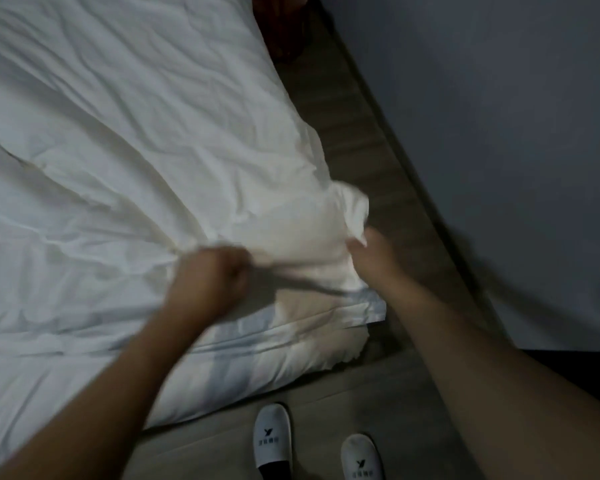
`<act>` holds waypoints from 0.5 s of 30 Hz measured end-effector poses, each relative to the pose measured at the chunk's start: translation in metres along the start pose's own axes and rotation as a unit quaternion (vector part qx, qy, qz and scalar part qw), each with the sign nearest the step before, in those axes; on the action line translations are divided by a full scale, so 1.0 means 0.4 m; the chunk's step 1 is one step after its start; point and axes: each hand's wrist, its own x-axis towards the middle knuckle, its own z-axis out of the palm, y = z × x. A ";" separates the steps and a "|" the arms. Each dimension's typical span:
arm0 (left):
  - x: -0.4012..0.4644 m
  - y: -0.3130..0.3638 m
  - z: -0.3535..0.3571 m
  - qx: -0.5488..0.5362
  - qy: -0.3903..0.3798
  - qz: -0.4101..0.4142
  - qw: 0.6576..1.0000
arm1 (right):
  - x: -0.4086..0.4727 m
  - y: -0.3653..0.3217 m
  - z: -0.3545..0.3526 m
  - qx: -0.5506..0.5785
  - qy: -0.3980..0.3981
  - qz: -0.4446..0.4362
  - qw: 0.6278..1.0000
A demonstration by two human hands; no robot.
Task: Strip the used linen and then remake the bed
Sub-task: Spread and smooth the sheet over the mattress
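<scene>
A: Item one, far left?
B: White duvet (118, 140), creased, spread over the bed; its near corner is lifted at the bed's bottom right corner.
A: Next?
B: Left hand (210, 275), fingers curled into a fist, clamped on a bunch of the duvet edge.
A: Beneath it?
B: Mattress (257, 355), white, its corner uncovered under the raised cloth.
A: Then?
B: Right hand (368, 251), blurred, at the duvet corner and touching the cloth; whether its fingers pinch it, I cannot tell.
A: Floor?
B: Two white slippers (272, 434), side by side on beige flooring; grey wall (482, 116) at right.
</scene>
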 end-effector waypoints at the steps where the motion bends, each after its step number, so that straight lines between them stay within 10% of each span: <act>1: -0.035 0.008 0.079 0.038 -0.147 0.007 0.988 | 0.006 0.073 0.011 -0.055 -0.043 0.065 0.995; 4: -0.110 0.016 0.255 0.153 -0.364 -0.022 0.918 | -0.005 0.234 0.029 -0.132 -0.086 0.180 0.971; 9: -0.103 -0.022 0.275 0.150 -0.291 -0.015 0.945 | -0.087 0.210 0.096 -0.249 0.169 -0.006 0.954; 15: -0.199 -0.168 0.109 0.168 -0.137 0.053 0.975 | -0.219 0.074 0.301 -0.427 -0.059 -0.286 0.856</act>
